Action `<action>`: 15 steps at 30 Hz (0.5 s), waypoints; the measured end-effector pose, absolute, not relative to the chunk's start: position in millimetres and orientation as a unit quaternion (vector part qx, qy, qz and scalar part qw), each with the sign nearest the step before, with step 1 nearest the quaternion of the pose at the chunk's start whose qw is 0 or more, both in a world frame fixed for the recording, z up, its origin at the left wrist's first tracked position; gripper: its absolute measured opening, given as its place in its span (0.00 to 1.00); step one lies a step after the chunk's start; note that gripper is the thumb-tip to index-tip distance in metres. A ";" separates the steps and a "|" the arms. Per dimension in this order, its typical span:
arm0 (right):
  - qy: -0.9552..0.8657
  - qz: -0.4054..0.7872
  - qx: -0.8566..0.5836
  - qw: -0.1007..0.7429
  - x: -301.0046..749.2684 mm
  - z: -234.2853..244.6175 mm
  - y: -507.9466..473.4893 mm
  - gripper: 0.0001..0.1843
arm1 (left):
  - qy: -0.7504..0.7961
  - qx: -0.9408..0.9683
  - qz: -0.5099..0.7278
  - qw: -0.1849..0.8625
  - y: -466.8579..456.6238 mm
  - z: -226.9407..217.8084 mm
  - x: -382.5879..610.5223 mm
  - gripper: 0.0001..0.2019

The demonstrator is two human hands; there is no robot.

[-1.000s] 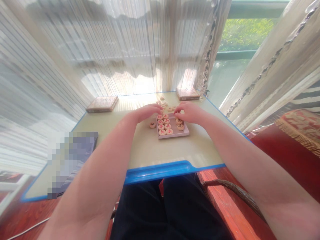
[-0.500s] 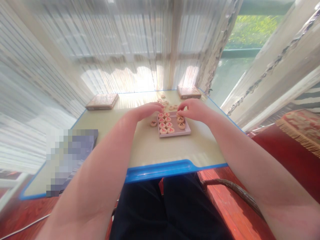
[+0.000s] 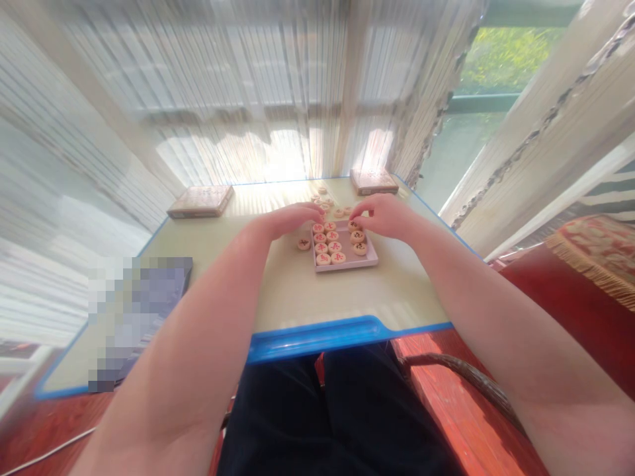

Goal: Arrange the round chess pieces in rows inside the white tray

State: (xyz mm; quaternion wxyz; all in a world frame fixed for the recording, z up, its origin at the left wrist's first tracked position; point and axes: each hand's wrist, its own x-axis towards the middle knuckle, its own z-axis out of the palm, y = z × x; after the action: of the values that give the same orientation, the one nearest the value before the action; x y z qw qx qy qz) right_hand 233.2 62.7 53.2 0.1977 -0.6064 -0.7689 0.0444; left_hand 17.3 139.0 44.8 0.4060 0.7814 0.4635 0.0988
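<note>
Several round Chinese chess pieces lie in a shallow pinkish tray (image 3: pixel 346 264). On its left side are two columns of red-marked pieces (image 3: pixel 334 247), and on its right a column of three black-marked pieces (image 3: pixel 359 249). My right hand (image 3: pixel 384 217) is at the far right corner, thumb and forefinger apart at the rim of the farthest black-marked piece (image 3: pixel 353 226). My left hand (image 3: pixel 297 218) reaches over the far left corner with fingers stretched out, their tips close to loose pieces behind the tray. One black-marked loose piece (image 3: pixel 303 244) sits left of the tray.
More loose pieces (image 3: pixel 338 213) are scattered behind the tray on the pale, blue-edged table (image 3: pixel 297 291). Two flat boxes stand at the back, a left box (image 3: pixel 201 201) and a right box (image 3: pixel 374 182). A dark, blurred-out flat object (image 3: pixel 159 291) lies at the left edge.
My right fingers have lifted slightly from the farthest black-marked piece, so its marking now shows. The left hand has hardly moved.
</note>
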 end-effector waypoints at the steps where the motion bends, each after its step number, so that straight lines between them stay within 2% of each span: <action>1: -0.767 0.042 -0.608 0.201 233.4 53.7 62.2 0.11 | 0.463 0.785 0.095 0.402 138.6 45.3 17.3 0.22; 7: -0.770 0.049 -0.611 0.176 229.8 56.4 58.3 0.10 | 0.464 0.803 0.091 0.363 136.2 46.6 18.6 0.21; 15: -0.782 0.052 -0.595 0.178 228.2 53.8 59.1 0.09 | 0.456 0.803 0.095 0.373 138.9 43.4 17.7 0.20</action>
State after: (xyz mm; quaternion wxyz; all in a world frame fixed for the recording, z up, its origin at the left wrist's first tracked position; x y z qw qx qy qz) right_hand 228.2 59.1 53.8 0.1775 -0.5950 -0.7822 0.0521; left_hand 17.7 138.9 43.4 0.3731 0.8026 0.4556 0.0951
